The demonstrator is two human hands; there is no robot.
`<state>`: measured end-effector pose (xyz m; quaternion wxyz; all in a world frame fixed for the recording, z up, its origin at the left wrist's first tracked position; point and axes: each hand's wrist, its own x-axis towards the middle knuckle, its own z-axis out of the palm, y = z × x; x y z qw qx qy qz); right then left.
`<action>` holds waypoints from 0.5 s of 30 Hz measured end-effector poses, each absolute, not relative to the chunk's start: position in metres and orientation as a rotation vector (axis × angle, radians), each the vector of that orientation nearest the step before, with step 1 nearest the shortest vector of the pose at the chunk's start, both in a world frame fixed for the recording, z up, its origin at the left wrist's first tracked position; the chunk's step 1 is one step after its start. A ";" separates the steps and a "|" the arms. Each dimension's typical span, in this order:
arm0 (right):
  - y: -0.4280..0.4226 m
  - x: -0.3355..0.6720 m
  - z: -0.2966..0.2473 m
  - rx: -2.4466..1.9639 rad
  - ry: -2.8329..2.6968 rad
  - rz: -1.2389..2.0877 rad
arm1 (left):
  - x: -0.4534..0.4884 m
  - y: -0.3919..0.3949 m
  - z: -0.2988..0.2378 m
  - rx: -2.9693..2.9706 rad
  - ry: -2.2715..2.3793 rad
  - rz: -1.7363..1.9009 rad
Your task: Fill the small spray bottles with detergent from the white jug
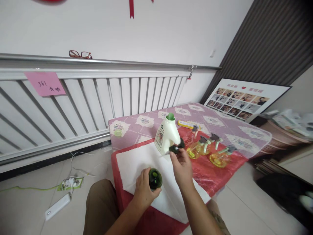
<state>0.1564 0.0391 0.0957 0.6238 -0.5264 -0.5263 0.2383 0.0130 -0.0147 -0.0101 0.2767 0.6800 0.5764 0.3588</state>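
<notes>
My left hand is wrapped round a dark green bottle, seen from above with its top uncovered. In my right hand, a dark spray head is pinched between thumb and fingers, with a thin tube seeming to point left from it. The spray head is apart from the bottle, to its upper right. Just behind stands a cream jug with a handle, a label and something green in its neck. Several clear spray bottles, some with yellow liquid, stand to the right of my right hand.
A white cloth lies over a red cover on the table. A light green cap sits at the table's left, and a yellow-edged box behind the bottles. Beyond the table are a white radiator and a photo board.
</notes>
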 end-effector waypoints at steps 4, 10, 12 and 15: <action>0.074 0.143 0.089 -1.162 -1.587 0.581 | 0.014 -0.015 -0.012 1.831 1.554 0.965; 0.114 0.131 0.046 -1.191 -1.886 0.611 | 0.017 -0.015 -0.015 1.822 1.564 0.970; 0.123 0.130 0.033 -1.233 -1.903 0.593 | 0.018 -0.014 -0.016 1.810 1.563 0.957; 0.129 0.128 0.022 -1.259 -1.909 0.582 | 0.018 -0.014 -0.016 1.788 1.555 0.923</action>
